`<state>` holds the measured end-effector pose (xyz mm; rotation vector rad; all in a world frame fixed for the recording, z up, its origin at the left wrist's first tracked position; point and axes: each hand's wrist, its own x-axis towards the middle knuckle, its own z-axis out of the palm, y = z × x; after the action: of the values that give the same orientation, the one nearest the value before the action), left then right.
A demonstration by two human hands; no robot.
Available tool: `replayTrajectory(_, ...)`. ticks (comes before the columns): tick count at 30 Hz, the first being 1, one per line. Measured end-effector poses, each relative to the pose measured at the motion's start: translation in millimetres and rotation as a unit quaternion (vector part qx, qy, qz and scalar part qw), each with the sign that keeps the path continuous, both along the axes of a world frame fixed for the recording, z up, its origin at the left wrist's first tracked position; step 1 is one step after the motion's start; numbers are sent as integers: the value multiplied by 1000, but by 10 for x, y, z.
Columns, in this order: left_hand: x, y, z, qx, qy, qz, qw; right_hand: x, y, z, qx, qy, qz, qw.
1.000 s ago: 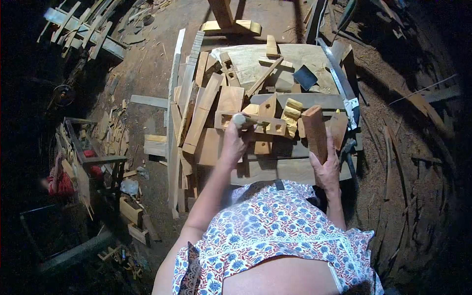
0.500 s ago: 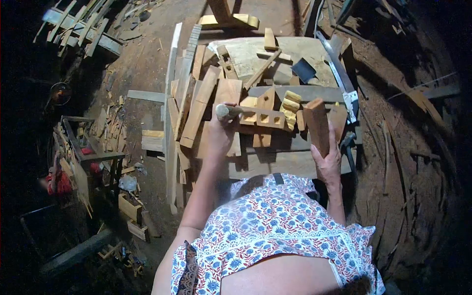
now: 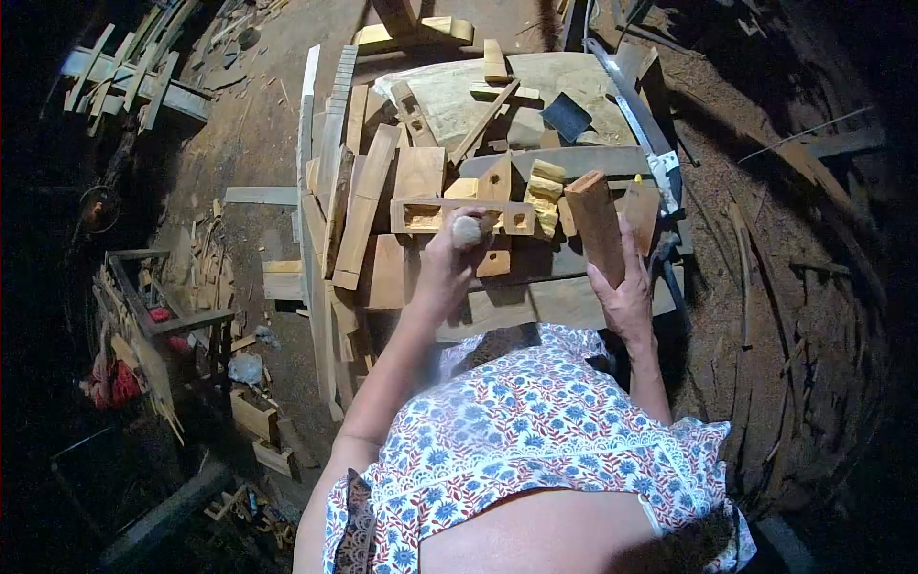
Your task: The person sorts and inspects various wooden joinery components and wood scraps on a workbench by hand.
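My left hand (image 3: 448,260) is closed around a chisel (image 3: 467,230), its round pale handle end facing up toward me and its blade hidden. It sits over a narrow wooden piece (image 3: 417,216) with several rectangular pockets cut in it, lying crosswise on the workbench. In my right hand (image 3: 626,297) is a thick brown wooden block (image 3: 595,218), gripped at its near end and tilted with its far end up. Between the hands stands a wavy-carved yellow wood piece (image 3: 543,196). Under the pocketed piece lies another holed wooden piece (image 3: 494,260).
The workbench (image 3: 574,301) carries several boards (image 3: 368,206) at its left. Farther back are a dark square sheet (image 3: 566,117) and a thin stick (image 3: 486,120). A long metal-edged bar (image 3: 636,115) runs along the right side. Wood scraps and a wooden frame (image 3: 163,287) stand on the floor at left.
My left hand has moved right along the pocketed piece, turning the chisel from lying sideways to more upright over a pocket. My right hand still holds the block. The whole view has shifted slightly.
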<state>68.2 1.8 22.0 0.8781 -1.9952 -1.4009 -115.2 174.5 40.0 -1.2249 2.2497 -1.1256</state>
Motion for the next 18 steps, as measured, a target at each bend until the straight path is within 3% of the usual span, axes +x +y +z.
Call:
replayTrajectory(4, -27, 8, -29, 39, -31, -48, 998, 4, -9, 30, 8, -13, -2, 1000)
replayTrajectory(9, -105, 33, 39, -59, -40, -75, 995, 6, -2, 47, 5, -6, -1, 1000)
replayTrajectory(18, -141, 60, 39, -88, -50, -78, 992, -7, 8, -34, -12, 11, 7, 1000)
